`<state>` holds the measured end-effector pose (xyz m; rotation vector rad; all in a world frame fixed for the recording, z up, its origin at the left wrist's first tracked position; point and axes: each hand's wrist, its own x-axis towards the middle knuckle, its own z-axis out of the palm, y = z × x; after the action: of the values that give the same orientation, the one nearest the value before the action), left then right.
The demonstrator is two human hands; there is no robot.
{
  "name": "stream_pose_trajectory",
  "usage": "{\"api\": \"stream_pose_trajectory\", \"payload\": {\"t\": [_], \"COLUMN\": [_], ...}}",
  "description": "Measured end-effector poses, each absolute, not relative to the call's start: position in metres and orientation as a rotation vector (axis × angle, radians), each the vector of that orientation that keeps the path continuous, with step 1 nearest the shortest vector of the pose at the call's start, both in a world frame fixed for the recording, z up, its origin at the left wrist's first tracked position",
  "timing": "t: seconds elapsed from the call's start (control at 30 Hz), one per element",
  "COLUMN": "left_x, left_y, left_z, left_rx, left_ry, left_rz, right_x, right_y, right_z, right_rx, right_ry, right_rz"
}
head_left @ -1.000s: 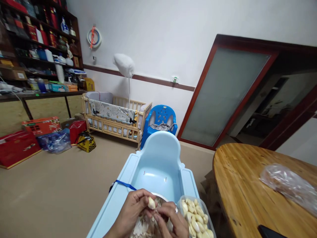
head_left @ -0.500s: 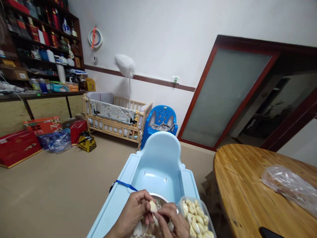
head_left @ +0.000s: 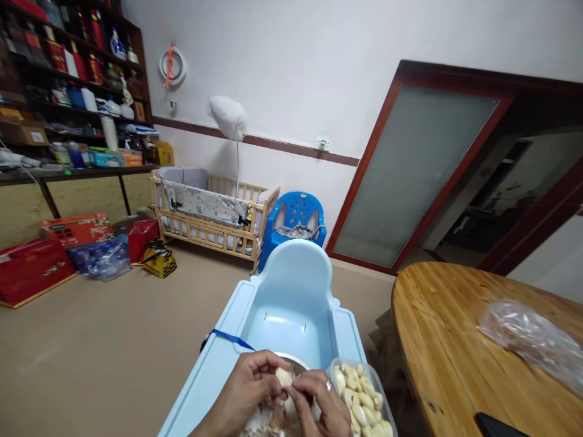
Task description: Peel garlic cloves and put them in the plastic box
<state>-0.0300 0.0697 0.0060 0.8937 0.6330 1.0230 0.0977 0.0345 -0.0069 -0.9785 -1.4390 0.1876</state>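
My left hand (head_left: 243,394) and my right hand (head_left: 319,403) meet at the bottom edge of the view, both pinched on one pale garlic clove (head_left: 284,376). They hover over a metal bowl (head_left: 291,359) with papery garlic skins (head_left: 264,422) in it. Just right of my right hand stands a clear plastic tub (head_left: 378,388) holding several peeled cloves (head_left: 359,403). Bowl and tub rest on a light blue plastic child's seat (head_left: 291,303).
A round wooden table (head_left: 437,346) stands at the right with a crumpled clear plastic bag (head_left: 531,340) and a dark phone (head_left: 496,425) on it. Beyond are a blue plastic chair (head_left: 296,221), a wooden crib (head_left: 214,215), shelves (head_left: 68,91) and red boxes (head_left: 34,267) on the floor.
My fingers have worked the clove slightly lower and closer together over the bowl. The view shifted a little; nothing else moved.
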Motion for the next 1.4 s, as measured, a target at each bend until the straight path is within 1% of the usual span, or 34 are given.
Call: {"api": "stream_pose_trajectory", "payload": {"t": [0.27, 0.73, 1.13, 1.23, 1.4], "left_x": [-0.030, -0.030, -0.028, -0.029, -0.029], "left_y": [0.070, 0.070, 0.071, 0.071, 0.071], "left_z": [0.004, 0.004, 0.007, 0.009, 0.009], "left_rx": [0.868, 0.822, 0.848, 0.837, 0.806], "left_ry": [0.676, 0.600, 0.644, 0.656, 0.612], "left_rz": [1.040, 1.090, 1.117, 1.112, 1.134], "right_x": [0.098, 0.103, 0.102, 0.099, 0.098], "right_y": [0.033, 0.033, 0.038, 0.038, 0.035], "right_z": [-0.005, -0.004, -0.024, -0.021, -0.007], "right_rx": [-0.999, -1.035, -0.975, -0.936, -1.005], "right_ry": [-1.439, -1.520, -1.732, -1.699, -1.511], "right_rz": [0.239, 0.278, 0.254, 0.288, 0.337]}}
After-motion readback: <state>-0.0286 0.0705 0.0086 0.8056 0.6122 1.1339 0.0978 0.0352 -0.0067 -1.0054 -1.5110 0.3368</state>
